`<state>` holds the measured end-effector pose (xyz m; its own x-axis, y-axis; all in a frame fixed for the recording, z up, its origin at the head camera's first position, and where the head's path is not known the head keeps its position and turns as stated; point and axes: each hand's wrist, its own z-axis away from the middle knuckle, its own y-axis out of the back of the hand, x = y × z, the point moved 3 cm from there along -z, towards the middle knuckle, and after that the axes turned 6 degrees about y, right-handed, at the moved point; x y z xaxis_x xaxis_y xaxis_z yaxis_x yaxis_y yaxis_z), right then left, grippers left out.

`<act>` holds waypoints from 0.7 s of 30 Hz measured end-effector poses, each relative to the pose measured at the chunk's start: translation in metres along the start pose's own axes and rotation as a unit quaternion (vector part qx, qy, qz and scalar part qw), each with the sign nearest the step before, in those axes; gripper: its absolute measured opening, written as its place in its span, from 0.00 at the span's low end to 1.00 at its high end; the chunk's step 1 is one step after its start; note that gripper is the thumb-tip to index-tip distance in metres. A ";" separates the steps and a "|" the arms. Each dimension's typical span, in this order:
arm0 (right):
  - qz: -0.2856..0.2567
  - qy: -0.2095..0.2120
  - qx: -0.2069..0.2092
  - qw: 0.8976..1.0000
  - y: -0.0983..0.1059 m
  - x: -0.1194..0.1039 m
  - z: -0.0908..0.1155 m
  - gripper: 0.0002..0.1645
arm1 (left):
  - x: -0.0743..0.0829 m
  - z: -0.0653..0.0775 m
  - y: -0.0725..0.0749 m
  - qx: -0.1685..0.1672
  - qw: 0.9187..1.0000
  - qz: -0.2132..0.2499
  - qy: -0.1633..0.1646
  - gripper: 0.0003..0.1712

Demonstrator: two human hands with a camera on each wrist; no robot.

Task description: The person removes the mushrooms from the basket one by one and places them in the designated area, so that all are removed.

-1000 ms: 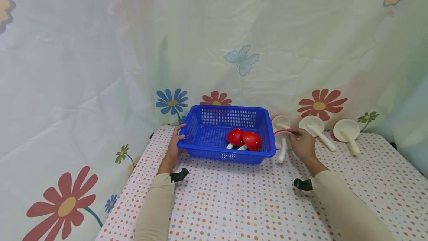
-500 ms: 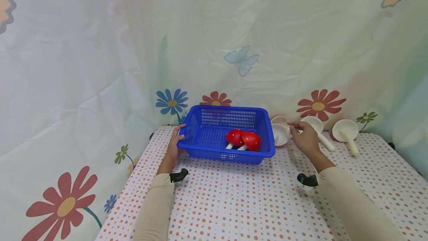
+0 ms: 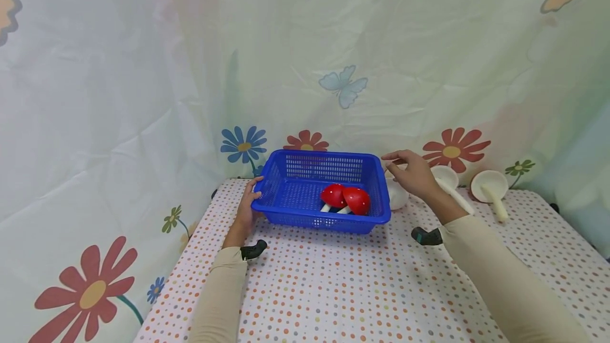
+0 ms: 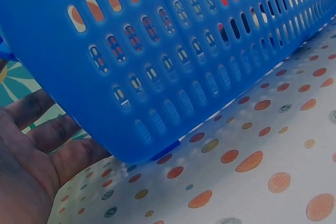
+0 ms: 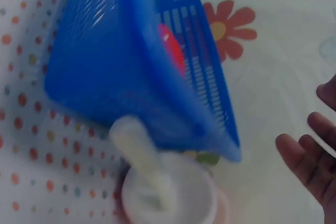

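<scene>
A blue plastic basket [image 3: 321, 221] stands on the table with two toy mushrooms, red-capped [image 3: 356, 201] and white-stemmed, inside near its right end. My left hand [image 3: 245, 206] holds the basket's left side, thumb at the rim, several fingers [image 4: 79, 156] along the outer end wall. My right hand [image 3: 413, 174] hovers by the basket's far right corner; its fingers [image 5: 300, 161] are loosely spread and hold nothing. Below it, against the basket's right side, lies an upturned mushroom [image 3: 397, 196], white underside up. Another behind it is mostly hidden by my hand.
Further right lie two more upturned mushrooms, one [image 3: 445, 176] partly behind my right wrist and one [image 3: 490, 187] near the table's back right. A dotted cloth [image 3: 310, 290] covers the table. A flower-printed curtain [image 3: 286, 68] hangs close behind the basket.
My right hand has let go of the mushroom it pinched by the red cap edge, leaving it beside the basket. It then moved up and left. My left hand and the basket stay put.
</scene>
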<state>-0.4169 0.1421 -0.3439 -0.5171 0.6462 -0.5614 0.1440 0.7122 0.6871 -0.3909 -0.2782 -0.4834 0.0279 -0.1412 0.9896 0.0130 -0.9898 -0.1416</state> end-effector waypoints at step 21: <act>-0.105 -0.090 -0.278 0.951 -0.083 -0.062 -0.017 0.30 | 0.001 0.000 0.000 -0.001 1.000 0.004 -0.006 0.29</act>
<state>-0.4113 0.0379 -0.3583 -0.3262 0.5783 -0.7478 -0.4406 0.6069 0.6615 -0.3910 -0.2786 -0.4824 0.0406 -0.1487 0.9881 0.0107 -0.9887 -0.1492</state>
